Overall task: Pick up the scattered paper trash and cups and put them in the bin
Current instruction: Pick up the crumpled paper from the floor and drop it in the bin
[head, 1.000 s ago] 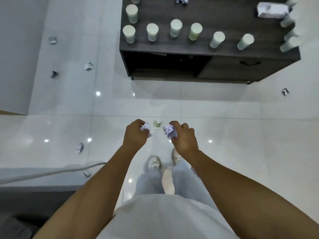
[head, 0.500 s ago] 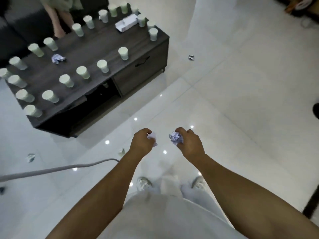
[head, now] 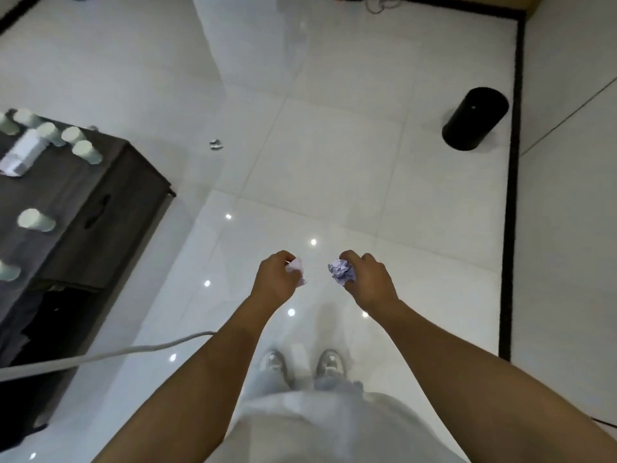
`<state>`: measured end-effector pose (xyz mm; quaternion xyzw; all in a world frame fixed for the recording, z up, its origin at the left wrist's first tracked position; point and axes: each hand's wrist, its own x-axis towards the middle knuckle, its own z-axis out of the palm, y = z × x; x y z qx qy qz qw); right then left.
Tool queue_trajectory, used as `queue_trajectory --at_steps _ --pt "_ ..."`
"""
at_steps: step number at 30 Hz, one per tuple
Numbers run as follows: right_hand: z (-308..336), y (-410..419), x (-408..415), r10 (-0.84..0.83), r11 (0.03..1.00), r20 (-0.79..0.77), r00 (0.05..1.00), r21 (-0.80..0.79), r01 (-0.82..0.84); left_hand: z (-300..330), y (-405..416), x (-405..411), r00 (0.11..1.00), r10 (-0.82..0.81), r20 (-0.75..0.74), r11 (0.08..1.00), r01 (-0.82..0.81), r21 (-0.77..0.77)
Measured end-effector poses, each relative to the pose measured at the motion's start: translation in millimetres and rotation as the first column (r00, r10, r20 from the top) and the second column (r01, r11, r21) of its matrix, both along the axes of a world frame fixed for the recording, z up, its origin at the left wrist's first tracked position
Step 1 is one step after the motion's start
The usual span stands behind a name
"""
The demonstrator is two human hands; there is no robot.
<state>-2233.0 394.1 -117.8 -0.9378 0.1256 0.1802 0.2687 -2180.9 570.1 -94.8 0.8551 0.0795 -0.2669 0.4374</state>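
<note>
Head view: left hand (head: pixel 274 279) and right hand (head: pixel 366 280) each clutch crumpled paper (head: pixel 341 271).

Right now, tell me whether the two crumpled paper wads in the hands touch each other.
Apart. The head view shows bare floor between the left hand's wad and the right hand's wad.

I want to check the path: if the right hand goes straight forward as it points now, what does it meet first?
Probably nothing: ahead of the right hand lies only bare floor. The bin stands off to the right.
</note>
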Motion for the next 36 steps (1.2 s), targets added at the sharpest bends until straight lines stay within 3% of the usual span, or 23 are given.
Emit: queue_trajectory --at_steps 10,23,33,36 --pt "2 -147 83 -0.279 0.96 0.02 0.96 -0.009 0.28 -4 -166 130 0.945 -0.326 0.038 0.943 0.327 -0.062" --pt "23 -325 245 -0.588 0.809 0.041 0.808 0.026 0.587 -3 -372 337 0.82 -0.573 0.02 0.817 0.572 -0.075" --pt "11 -535 321 -0.634 0.773 0.018 0.773 -0.02 0.634 -16 -593 423 0.682 -0.727 0.077 0.686 0.727 0.036" --pt "14 -608 349 -0.625 0.78 0.016 0.78 -0.026 0.626 -18 -663 448 0.714 -0.697 0.072 0.717 0.694 0.059"
